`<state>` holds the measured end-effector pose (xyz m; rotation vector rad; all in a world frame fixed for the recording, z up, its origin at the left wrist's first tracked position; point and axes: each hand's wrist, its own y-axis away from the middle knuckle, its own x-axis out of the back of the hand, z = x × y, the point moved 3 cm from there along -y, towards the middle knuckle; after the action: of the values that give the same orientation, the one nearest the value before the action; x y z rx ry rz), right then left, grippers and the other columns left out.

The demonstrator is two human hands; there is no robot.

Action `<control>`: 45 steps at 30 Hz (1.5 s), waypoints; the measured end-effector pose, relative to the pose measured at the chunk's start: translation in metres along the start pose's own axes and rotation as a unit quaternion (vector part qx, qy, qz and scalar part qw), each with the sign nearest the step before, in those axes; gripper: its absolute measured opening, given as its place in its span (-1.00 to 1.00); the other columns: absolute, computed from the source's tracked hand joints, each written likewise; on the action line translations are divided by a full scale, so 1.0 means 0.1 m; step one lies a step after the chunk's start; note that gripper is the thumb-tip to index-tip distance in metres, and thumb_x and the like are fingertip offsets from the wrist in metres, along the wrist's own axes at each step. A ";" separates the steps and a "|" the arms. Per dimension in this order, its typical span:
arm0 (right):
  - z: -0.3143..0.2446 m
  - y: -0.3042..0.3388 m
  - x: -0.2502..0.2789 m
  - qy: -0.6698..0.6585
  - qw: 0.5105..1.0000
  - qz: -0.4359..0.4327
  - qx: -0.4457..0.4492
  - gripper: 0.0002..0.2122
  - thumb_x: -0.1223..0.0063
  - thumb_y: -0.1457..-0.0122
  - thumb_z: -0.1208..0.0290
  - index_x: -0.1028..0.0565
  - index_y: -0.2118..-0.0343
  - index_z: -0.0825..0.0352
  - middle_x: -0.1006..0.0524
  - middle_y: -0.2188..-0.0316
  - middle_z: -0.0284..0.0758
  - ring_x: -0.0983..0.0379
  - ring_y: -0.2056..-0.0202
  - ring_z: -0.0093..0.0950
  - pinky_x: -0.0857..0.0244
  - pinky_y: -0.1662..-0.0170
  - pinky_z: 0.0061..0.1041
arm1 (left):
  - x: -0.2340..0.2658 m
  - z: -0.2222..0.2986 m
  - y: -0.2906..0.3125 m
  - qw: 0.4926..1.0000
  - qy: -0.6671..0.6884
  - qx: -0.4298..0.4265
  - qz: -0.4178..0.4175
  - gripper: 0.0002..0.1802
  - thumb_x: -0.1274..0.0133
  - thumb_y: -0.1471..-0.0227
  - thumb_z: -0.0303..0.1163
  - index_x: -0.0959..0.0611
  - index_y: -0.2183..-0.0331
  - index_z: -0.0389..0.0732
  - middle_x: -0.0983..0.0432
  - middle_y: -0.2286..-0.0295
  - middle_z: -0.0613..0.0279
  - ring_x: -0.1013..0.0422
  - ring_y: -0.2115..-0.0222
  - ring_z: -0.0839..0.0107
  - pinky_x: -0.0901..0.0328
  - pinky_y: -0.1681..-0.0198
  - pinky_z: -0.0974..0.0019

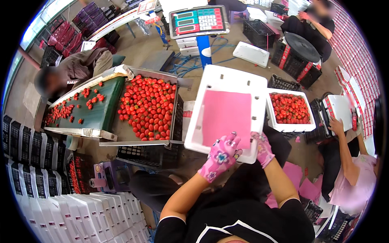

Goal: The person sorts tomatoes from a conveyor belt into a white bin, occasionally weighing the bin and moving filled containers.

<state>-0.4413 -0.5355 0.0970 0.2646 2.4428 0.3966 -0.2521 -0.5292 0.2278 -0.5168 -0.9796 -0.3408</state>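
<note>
My left hand [223,157], in a flowered pink glove, lies over the near end of the pink paper [227,115], its fingers loosely apart. My right hand [264,150] is clamped on the right rim of the white tray [239,83], near its closest corner. The tray sits in front of me, above my knees; I can't tell what bears its weight.

The paper is in and covers much of the tray's floor, so I judge the lining nearly done, though bare white shows at the far end. No tomatoes lie in this tray yet. Just to its right, a filled tray [293,128] has red fruit spread across it.

On my left, loose tomatoes [148,107] fill much of a metal bin, with more scattered along a green belt [109,97] beside it. A scale [198,24] stands on a blue post beyond my tray. White boxes [89,214] are stacked at lower left, below black crates [32,148].

Pink sheets [289,174] lie on the floor to my right, and blue cord [182,68] tangles near the post. One co-worker [83,67] bends beside the belt; another [352,174] handles a white box at right.
</note>
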 end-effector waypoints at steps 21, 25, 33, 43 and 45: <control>1.23 -1.41 -0.33 0.072 0.988 0.034 -0.132 -0.79 -0.09 -0.04 0.56 -0.36 0.26 0.30 -0.48 0.49 -0.41 -0.36 0.59 -0.64 -0.30 0.55 -0.65 | 0.53 -1.57 0.91 0.293 0.825 0.452 0.168 -0.68 0.12 -0.09 -0.15 -0.36 0.44 -0.24 -0.22 0.55 0.29 -0.18 0.57 0.48 -0.23 0.41 0.35; 1.30 -1.43 -0.55 0.181 0.980 -0.005 -0.087 -0.71 -0.02 -0.08 0.63 -0.23 0.15 0.34 -0.44 0.40 -0.32 -0.46 0.36 -0.57 -0.31 0.47 -0.75 | -0.23 -1.74 1.14 0.400 0.820 0.395 0.111 -0.87 0.03 -0.05 -0.39 -0.44 0.40 -0.25 -0.36 0.50 0.25 -0.35 0.50 0.41 -0.33 0.36 0.35; 1.58 -1.43 -0.43 0.063 0.991 0.014 -0.114 -0.83 0.00 -0.08 0.56 -0.29 0.28 0.31 -0.42 0.51 -0.35 -0.35 0.60 -0.58 -0.29 0.58 -0.61 | -0.82 -1.68 1.06 0.412 0.778 0.452 0.141 -0.94 0.04 -0.07 -0.47 -0.47 0.38 -0.25 -0.46 0.50 0.17 -0.44 0.47 0.35 -0.41 0.39 0.35; 1.75 -1.41 -0.37 -0.028 0.991 -0.005 -0.128 -0.66 -0.05 0.05 0.72 -0.26 0.22 0.29 -0.41 0.48 -0.33 -0.43 0.47 -0.51 -0.40 0.40 -0.55 | -1.07 -1.84 1.21 0.424 0.733 0.495 0.197 -0.89 -0.01 -0.02 -0.51 -0.50 0.33 -0.29 -0.48 0.46 0.14 -0.45 0.46 0.35 -0.39 0.41 0.40; 1.79 -1.42 -0.38 -0.024 0.992 0.016 -0.119 -0.66 -0.05 0.06 0.73 -0.27 0.23 0.29 -0.41 0.49 -0.34 -0.42 0.50 -0.51 -0.38 0.44 -0.57 | -1.10 -1.87 1.23 0.433 0.740 0.477 0.195 -0.88 -0.02 -0.02 -0.50 -0.50 0.33 -0.31 -0.48 0.48 0.12 -0.44 0.48 0.33 -0.37 0.45 0.39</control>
<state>-0.3127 -0.6403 -0.0642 0.2078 2.3197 0.6818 -0.1178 -0.5272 0.0177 0.6774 0.8197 0.2813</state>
